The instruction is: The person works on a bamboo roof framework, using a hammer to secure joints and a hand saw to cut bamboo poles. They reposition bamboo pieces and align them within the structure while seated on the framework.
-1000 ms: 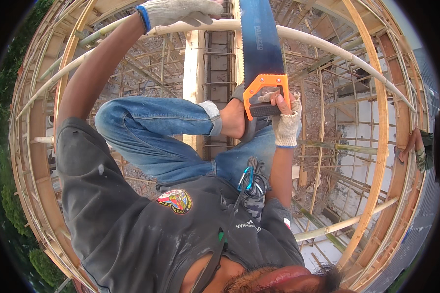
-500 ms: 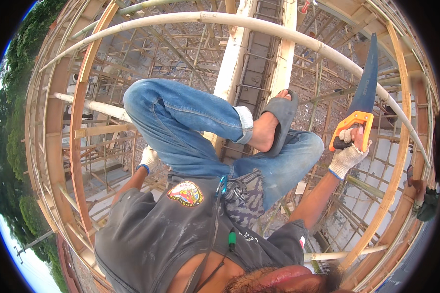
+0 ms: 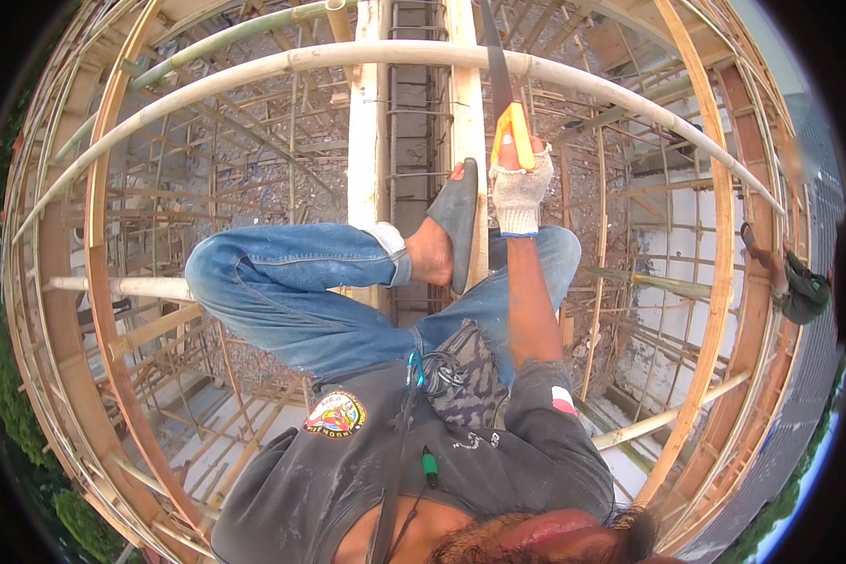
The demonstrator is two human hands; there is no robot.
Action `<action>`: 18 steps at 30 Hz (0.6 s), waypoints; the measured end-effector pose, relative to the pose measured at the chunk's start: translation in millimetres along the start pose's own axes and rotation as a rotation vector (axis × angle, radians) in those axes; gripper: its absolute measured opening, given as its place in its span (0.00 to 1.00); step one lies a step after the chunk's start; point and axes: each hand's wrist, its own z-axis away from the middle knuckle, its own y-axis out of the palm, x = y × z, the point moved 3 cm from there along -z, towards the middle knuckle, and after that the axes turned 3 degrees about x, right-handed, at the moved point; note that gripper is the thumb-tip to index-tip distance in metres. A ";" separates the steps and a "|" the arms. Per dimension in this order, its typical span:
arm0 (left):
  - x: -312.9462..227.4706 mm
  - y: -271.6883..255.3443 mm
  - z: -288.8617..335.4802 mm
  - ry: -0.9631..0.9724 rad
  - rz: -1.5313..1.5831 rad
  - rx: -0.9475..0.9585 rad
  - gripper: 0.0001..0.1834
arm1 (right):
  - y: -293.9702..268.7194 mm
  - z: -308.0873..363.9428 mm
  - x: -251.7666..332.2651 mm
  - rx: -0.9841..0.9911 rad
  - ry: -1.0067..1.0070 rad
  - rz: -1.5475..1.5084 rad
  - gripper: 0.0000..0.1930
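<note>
My right hand (image 3: 521,188), in a knitted glove, is closed round the orange handle of a hand saw (image 3: 499,68). The dark blade points away from me, crossing in front of the curved bamboo pole (image 3: 620,91). Beside the blade runs the right timber board (image 3: 464,89) of a long narrow form, where my sandalled foot (image 3: 454,226) rests. Steel reinforcing bars (image 3: 417,175) show between this board and the left one (image 3: 368,132). My left hand is out of sight.
Bamboo poles (image 3: 127,286) and timber rails (image 3: 714,197) surround me on both sides. Through the scaffolding, rubble-strewn ground (image 3: 320,179) shows far below. At the right edge another person (image 3: 799,291) is partly visible. Trees (image 3: 14,404) stand at the left.
My right hand has swung the saw leftward from the right side to above the form's right board. My left hand, earlier low at the left, has gone out of view. The view has turned slightly.
</note>
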 end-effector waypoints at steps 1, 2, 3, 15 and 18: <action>-1.3 -2.4 -7.0 0.019 0.029 0.009 0.23 | 2.3 1.4 2.5 0.012 0.008 0.076 0.09; -2.7 -7.6 -15.5 0.045 0.068 0.011 0.23 | 8.2 2.7 -0.9 0.026 -0.004 0.107 0.10; -7.5 -11.8 -28.0 0.069 0.109 0.019 0.24 | 16.7 3.6 -13.4 0.028 0.070 0.139 0.11; -314.4 -174.0 -121.3 0.351 0.378 -0.252 0.28 | 27.6 23.8 -4.3 0.067 0.022 0.315 0.13; -386.8 -177.0 -130.2 0.526 0.189 -0.096 0.28 | 25.1 32.5 0.1 0.110 0.049 0.302 0.14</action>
